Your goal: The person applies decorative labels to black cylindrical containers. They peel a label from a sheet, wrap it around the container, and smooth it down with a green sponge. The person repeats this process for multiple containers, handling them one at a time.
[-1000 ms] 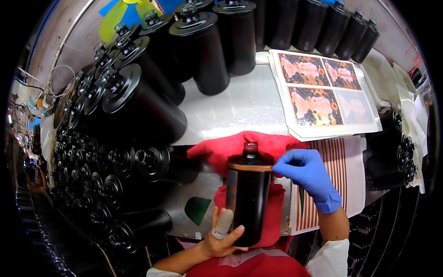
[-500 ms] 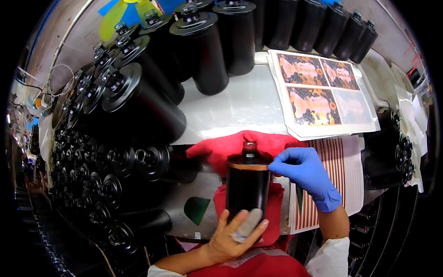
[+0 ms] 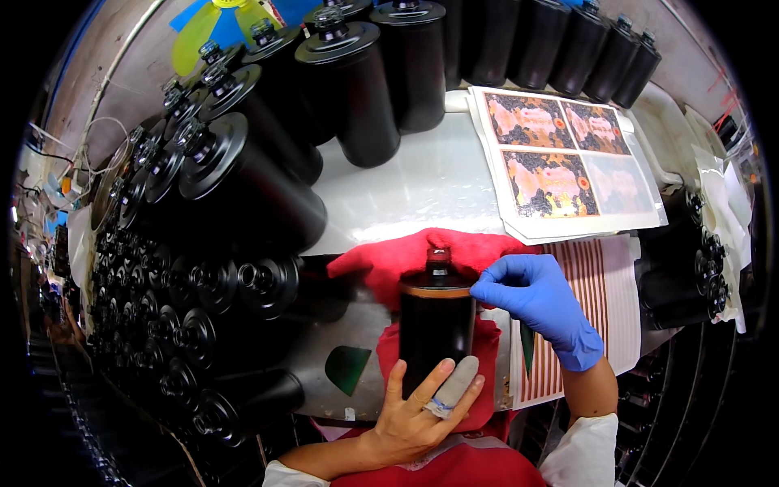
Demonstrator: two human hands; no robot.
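Note:
A black bottle [image 3: 436, 333] lies on a red cloth [image 3: 381, 264] in front of me, its glass neck pointing away. Around its shoulder runs a narrow copper-coloured strip [image 3: 434, 292]. My left hand [image 3: 418, 422] is bare except for a pale cover on one finger; its fingers lie spread over the bottle's near end. In a blue glove, my right hand [image 3: 535, 300] pinches at the bottle's right edge, where the strip ends. The strip's tip is hidden by the gloved fingers.
Striped strip sheets [image 3: 604, 300] lie at the right, beneath printed label sheets [image 3: 540, 183]. Large black bottles [image 3: 357, 97] stand along the back and left. Many smaller ones [image 3: 195, 333] are stacked at the left. A dark green rounded piece [image 3: 347, 369] lies beside the cloth.
My left fingers have shifted slightly right and away from me over the bottle. My right hand keeps its pinch at the strip's end, and the bottle stays nearly in place.

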